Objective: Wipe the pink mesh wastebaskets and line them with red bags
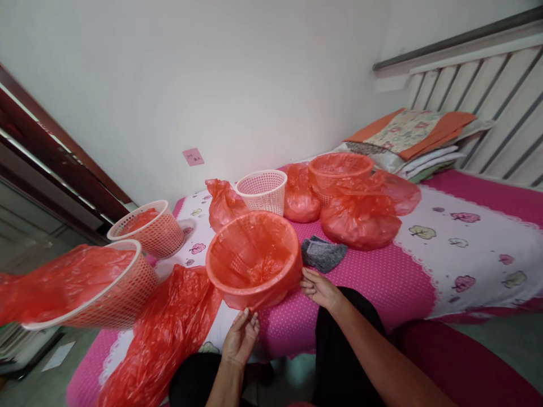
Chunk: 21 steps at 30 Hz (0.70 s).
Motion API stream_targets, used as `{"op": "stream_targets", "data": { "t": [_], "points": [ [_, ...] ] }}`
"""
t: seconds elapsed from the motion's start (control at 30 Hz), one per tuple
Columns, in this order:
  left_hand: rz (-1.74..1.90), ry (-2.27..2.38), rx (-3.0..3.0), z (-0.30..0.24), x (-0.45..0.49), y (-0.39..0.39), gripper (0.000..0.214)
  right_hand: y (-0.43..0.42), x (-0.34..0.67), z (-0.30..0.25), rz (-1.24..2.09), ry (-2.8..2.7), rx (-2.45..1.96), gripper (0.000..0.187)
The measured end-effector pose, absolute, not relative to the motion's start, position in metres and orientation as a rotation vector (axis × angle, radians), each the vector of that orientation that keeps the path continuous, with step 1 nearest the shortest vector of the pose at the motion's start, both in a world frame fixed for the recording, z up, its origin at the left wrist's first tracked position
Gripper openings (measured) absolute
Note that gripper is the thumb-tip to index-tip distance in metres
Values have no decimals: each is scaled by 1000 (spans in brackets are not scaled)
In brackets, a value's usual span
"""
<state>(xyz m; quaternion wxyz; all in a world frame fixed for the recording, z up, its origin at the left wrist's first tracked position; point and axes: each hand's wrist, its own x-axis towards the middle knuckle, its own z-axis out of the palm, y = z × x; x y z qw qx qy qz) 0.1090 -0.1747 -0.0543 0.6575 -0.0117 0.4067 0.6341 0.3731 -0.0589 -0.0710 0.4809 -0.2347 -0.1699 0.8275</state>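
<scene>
A round basket lined with a red plastic bag (254, 254) stands upright on the bed in front of me, the bag folded out over its rim. At the near side, my left hand (241, 336) pinches the hanging edge of the bag between thumb and fingers. My right hand (320, 287) grips the bag's edge at the basket's right side, its fingers closed. Just beyond that hand lies a dark grey cloth (323, 253). Loose red plastic bags (169, 328) spread over the bed to the left of the basket.
Two pink baskets (163, 234) with red bags stand at left. Behind are a pale basket (263, 189), a bag-lined basket (339, 167) and filled red bags (360, 223). Folded bedding (418, 133) lies by the white headboard (487, 107). A wall (237, 85) borders the bed (382, 282).
</scene>
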Motion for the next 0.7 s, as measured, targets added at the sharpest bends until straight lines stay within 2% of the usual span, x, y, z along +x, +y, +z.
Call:
{"op": "stream_targets", "data": {
  "t": [0.3,0.47,0.7],
  "points": [
    [1528,874,-69,-49,95,-169,31,-56,371,-68,1926,-324,-558,40],
    [1450,849,-4,-63,105,-175,24,-57,371,-69,2001,-341,-589,34],
    [1445,874,-9,-68,105,-176,22,-53,371,-80,1830,-349,-679,37]
  ]
}}
